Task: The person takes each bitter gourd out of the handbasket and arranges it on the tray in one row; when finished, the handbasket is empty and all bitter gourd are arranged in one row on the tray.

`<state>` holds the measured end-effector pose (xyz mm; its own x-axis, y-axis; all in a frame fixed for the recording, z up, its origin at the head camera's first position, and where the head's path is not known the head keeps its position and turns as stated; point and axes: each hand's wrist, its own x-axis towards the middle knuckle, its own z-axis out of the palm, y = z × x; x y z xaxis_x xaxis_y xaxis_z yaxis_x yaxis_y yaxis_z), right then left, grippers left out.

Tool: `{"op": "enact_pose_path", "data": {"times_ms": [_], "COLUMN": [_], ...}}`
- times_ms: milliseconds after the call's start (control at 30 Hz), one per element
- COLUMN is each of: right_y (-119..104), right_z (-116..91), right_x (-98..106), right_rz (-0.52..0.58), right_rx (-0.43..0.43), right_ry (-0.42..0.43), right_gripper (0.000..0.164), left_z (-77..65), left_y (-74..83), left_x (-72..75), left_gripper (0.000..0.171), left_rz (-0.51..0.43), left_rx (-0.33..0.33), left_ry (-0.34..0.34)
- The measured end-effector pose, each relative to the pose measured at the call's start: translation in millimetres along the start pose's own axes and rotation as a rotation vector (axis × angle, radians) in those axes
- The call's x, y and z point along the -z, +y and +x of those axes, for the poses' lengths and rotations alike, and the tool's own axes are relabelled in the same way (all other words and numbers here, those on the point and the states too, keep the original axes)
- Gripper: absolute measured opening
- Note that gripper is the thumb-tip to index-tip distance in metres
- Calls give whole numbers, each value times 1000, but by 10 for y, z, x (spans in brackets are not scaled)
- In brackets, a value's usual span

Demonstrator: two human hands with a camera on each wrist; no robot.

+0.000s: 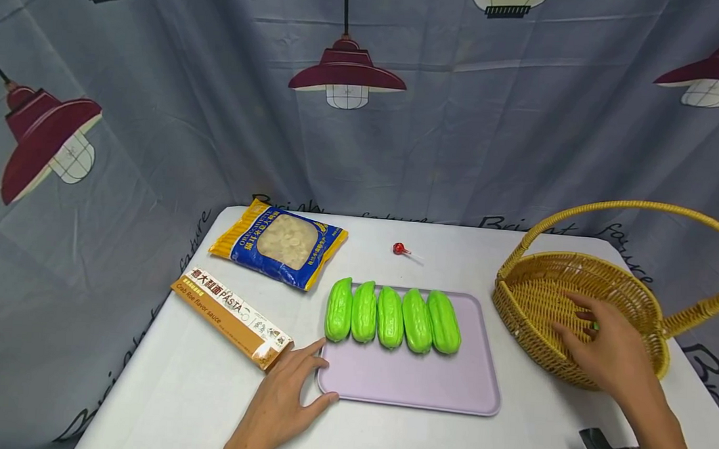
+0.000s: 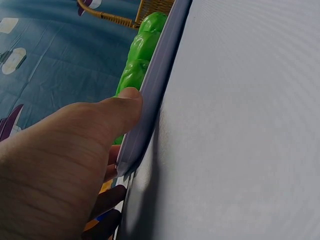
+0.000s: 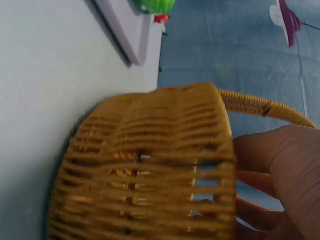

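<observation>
Several glossy green cucumbers [image 1: 390, 317] lie side by side along the back of a pale purple tray [image 1: 412, 383]. My left hand [image 1: 286, 400] is at the tray's front left corner, thumb at the front rim and fingers spread along the left side. In the left wrist view, the thumb [image 2: 131, 97] touches the rim. My right hand [image 1: 612, 343] reaches into a woven basket [image 1: 522, 308], thumb and index finger apart. A small bit of green shows beneath that hand; what it is stays hidden. In the right wrist view, the basket wall covers the fingertips.
A brown and white pasta box [image 1: 232, 319] lies left of the tray, close to my left fingers. Behind it is a blue and yellow pasta bag [image 1: 285, 244]. A red lollipop [image 1: 399, 249] lies beyond the tray. The basket's tall handle [image 1: 635, 206] arches above it.
</observation>
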<state>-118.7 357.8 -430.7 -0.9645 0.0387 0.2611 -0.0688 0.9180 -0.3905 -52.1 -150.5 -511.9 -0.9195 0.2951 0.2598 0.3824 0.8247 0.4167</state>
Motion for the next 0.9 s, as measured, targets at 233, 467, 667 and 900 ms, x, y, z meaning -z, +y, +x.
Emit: {"op": "enact_pose_path", "data": {"times_ms": [233,467,667,900], "right_y": [172,345,454,559], "right_z": [4,4,12,50], "right_x": [33,79,114,128], "right_rz": [-37,-66,-71,-71], "right_rx": [-41,-91,-117,-117], "right_ry": [-21,-24,-12,-37], "right_gripper": [76,79,78,79], "left_z": [11,21,15,4], "left_y": [6,18,14,11], "left_x": [4,19,19,20], "left_gripper": [49,49,49,49], "left_rz": [-7,-12,-17,-18], "left_rx": [6,28,22,13], "left_ry": [-13,-37,-31,-21]}}
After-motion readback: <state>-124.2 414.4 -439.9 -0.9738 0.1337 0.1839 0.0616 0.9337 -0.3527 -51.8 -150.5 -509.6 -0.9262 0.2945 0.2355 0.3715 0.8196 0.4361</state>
